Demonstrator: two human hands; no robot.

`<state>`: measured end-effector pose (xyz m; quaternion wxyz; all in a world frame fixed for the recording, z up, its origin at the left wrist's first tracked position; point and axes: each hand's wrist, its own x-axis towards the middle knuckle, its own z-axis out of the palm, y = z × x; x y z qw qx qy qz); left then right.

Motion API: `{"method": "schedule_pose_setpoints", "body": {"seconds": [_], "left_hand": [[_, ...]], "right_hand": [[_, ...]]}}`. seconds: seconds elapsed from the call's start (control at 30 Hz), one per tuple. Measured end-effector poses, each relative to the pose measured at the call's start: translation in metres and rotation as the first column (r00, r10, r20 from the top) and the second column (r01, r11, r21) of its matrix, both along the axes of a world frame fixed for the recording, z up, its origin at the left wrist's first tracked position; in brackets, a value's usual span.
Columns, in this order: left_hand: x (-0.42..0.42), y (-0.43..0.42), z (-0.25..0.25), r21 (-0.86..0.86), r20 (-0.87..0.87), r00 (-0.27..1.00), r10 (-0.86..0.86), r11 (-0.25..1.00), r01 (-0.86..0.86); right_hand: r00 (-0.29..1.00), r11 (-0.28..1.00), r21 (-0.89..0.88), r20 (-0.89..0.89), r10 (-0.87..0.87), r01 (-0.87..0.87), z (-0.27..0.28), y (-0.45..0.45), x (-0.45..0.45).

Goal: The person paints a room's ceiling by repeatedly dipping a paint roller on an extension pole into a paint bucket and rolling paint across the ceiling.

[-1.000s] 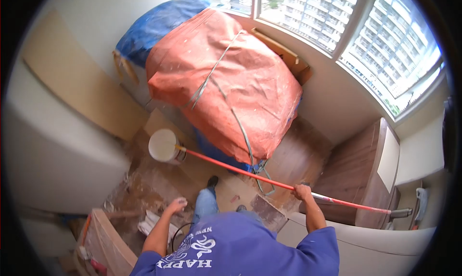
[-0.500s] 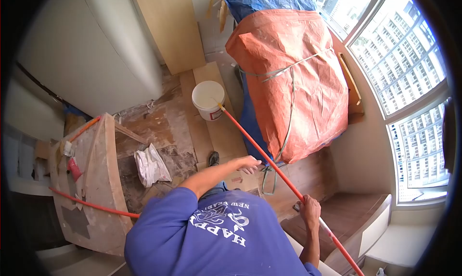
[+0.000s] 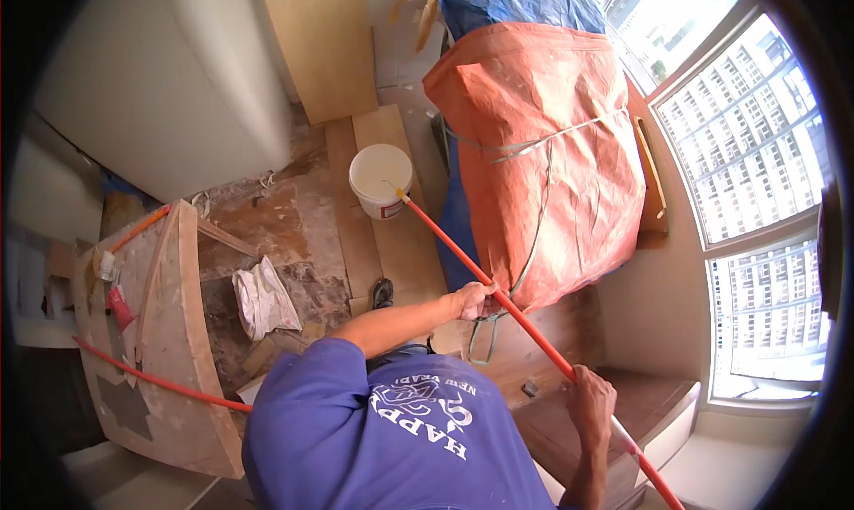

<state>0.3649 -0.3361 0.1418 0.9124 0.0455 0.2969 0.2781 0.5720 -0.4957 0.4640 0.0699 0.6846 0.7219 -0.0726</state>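
A long red pole [image 3: 534,334] slants from the white bucket down to the lower right. My left hand [image 3: 477,301] is closed around its middle, beside the orange tarp. Further down the pole, my right hand [image 3: 591,398] grips it with wrapped fingers. The pole's yellowish tip [image 3: 400,193] is over the rim of the white bucket [image 3: 381,174], which stands on a board on the floor. What the tip touches inside cannot be made out.
A large bundle under an orange tarp [image 3: 543,163] and blue tarp [image 3: 525,7] stands by the windows. At left are a wooden platform [image 3: 169,332] with a red tube [image 3: 160,381], and a white sack [image 3: 265,298]. A brown cabinet [image 3: 569,421] is at lower right.
My left hand has moved from beside the pole onto it and closed around it. My right hand keeps its hold. The view has turned, bringing the platform and sack more into sight.
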Motion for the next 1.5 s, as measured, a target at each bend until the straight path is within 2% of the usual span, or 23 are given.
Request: {"method": "schedule_pose_setpoints", "body": {"seconds": [0.03,0.13,0.27,0.3,0.4,0.47,0.57,0.67,0.7,0.83,0.9,0.93,1.0,1.13,1.3,1.4,1.5], "left_hand": [[-0.004,0.006,0.007,0.052,0.038,0.999,-0.004,0.999,0.002],[-0.024,0.023,0.047,0.088,-0.013,0.998,0.062,0.994,-0.061],[-0.055,0.066,0.043,0.036,-0.018,0.972,0.233,0.972,-0.232],[-0.063,0.076,0.043,0.034,-0.017,0.966,0.258,0.966,-0.257],[-0.081,0.100,0.024,-0.017,-0.040,0.967,0.253,0.967,-0.253],[-0.088,0.113,0.003,-0.050,-0.074,0.957,0.282,0.957,-0.286],[-0.098,0.123,-0.008,-0.078,-0.169,0.939,0.301,0.945,-0.317],[-0.102,0.128,-0.011,-0.076,-0.131,0.936,0.327,0.938,-0.338],[-0.102,0.127,-0.001,-0.058,-0.134,0.929,0.344,0.934,-0.354],[-0.099,0.109,0.057,-0.064,0.026,0.930,0.366,0.929,-0.364],[-0.100,0.106,0.079,-0.063,0.028,0.926,0.376,0.925,-0.374],[-0.101,0.106,0.085,-0.060,0.031,0.924,0.381,0.924,-0.379],[-0.104,0.114,0.071,-0.088,-0.075,0.909,0.409,0.906,-0.415],[-0.100,0.131,0.003,-0.120,-0.269,0.861,0.433,0.871,-0.475],[-0.099,0.104,0.075,-0.047,-0.104,0.899,0.426,0.901,-0.432],[-0.097,0.091,0.114,0.032,0.003,0.911,0.413,0.910,-0.413],[-0.103,0.108,0.105,0.004,-0.074,0.895,0.440,0.898,-0.441]], "right_hand": [[0.999,1.000,0.008,0.045,0.015,-0.016,0.018,0.003,-0.002],[0.986,0.999,0.031,0.163,-0.046,0.042,0.072,0.004,-0.005],[0.949,0.988,0.141,0.298,-0.104,0.064,0.124,0.007,-0.010],[0.950,0.976,0.211,0.312,-0.016,-0.053,0.129,0.012,-0.014],[0.909,0.932,0.287,0.407,0.090,-0.221,0.110,0.034,-0.029],[0.878,0.919,0.247,0.447,0.173,-0.306,0.097,0.054,-0.045],[0.857,0.907,0.199,0.450,0.251,-0.370,0.076,0.074,-0.056],[0.844,0.903,0.191,0.470,0.260,-0.385,0.081,0.084,-0.061],[0.851,0.906,0.201,0.464,0.246,-0.371,0.088,0.083,-0.061],[0.884,0.909,0.266,0.428,0.187,-0.321,0.142,0.074,-0.054],[0.901,0.926,0.279,0.415,0.123,-0.254,0.160,0.065,-0.053],[0.898,0.917,0.290,0.418,0.138,-0.275,0.157,0.067,-0.056],[0.890,0.896,0.312,0.426,0.165,-0.315,0.145,0.076,-0.064],[0.833,0.896,0.170,0.470,0.292,-0.410,0.094,0.102,-0.078],[0.850,0.880,0.274,0.476,0.226,-0.388,0.149,0.090,-0.074],[0.904,0.926,0.293,0.416,0.098,-0.236,0.181,0.071,-0.069],[0.894,0.900,0.317,0.424,0.149,-0.300,0.164,0.081,-0.066]]}}
